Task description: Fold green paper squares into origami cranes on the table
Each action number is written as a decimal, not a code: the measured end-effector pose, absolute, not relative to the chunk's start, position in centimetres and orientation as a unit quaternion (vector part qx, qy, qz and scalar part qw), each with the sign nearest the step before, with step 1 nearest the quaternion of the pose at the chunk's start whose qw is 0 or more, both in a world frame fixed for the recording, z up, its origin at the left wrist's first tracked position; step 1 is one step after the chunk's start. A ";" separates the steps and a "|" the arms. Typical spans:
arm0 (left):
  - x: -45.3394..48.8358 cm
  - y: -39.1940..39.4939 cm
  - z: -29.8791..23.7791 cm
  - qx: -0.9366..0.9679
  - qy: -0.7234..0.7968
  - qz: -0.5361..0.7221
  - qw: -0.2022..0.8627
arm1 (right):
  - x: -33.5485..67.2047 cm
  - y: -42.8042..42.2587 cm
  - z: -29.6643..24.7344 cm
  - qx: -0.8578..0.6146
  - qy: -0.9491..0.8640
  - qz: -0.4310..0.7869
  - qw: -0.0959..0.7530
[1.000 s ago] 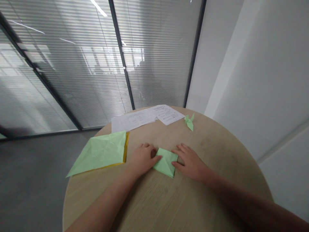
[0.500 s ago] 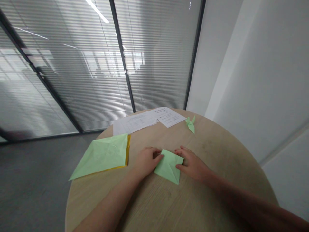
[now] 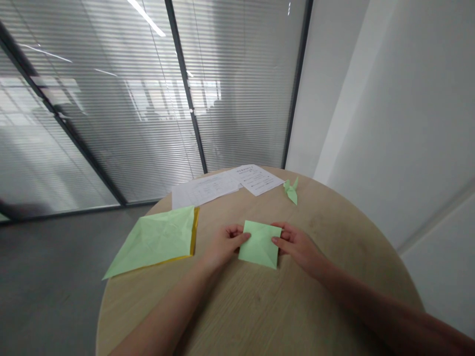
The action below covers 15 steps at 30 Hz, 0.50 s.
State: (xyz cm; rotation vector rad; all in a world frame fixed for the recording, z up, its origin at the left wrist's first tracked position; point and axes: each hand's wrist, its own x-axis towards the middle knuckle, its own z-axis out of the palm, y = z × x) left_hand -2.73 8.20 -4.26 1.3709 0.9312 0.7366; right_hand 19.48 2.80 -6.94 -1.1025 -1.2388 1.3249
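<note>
A small square of folded light green paper with faint crease lines is between my two hands, close above the round table. At its left edge, my left hand pinches it, thumb on top and fingers curled at the far side. My right hand grips the opposite edge, its thumb lying on the upper face and the fingers partly hidden behind the sheet. Whether the lower corners touch the table I cannot tell.
To the left, a larger creased green sheet lies over something yellow, overhanging the table edge. Printed white papers lie at the back of the wooden table. A green origami figure sits at the back right.
The green square has turned anticlockwise, and its near corner has moved away from me. Both hands have closed on its side edges, with the right fingers now behind it.
</note>
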 end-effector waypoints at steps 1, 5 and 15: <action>-2.6 8.1 -4.3 0.593 0.384 0.308 0.637 | 19.4 2.8 -6.8 -0.450 -0.505 0.557 0.482; -2.1 7.3 -4.6 0.595 0.352 0.251 0.678 | 19.2 2.6 -6.5 -0.439 -0.502 0.573 0.476; -1.9 7.3 -4.4 0.621 0.443 0.289 0.579 | 18.8 2.3 -6.5 -0.437 -0.520 0.594 0.430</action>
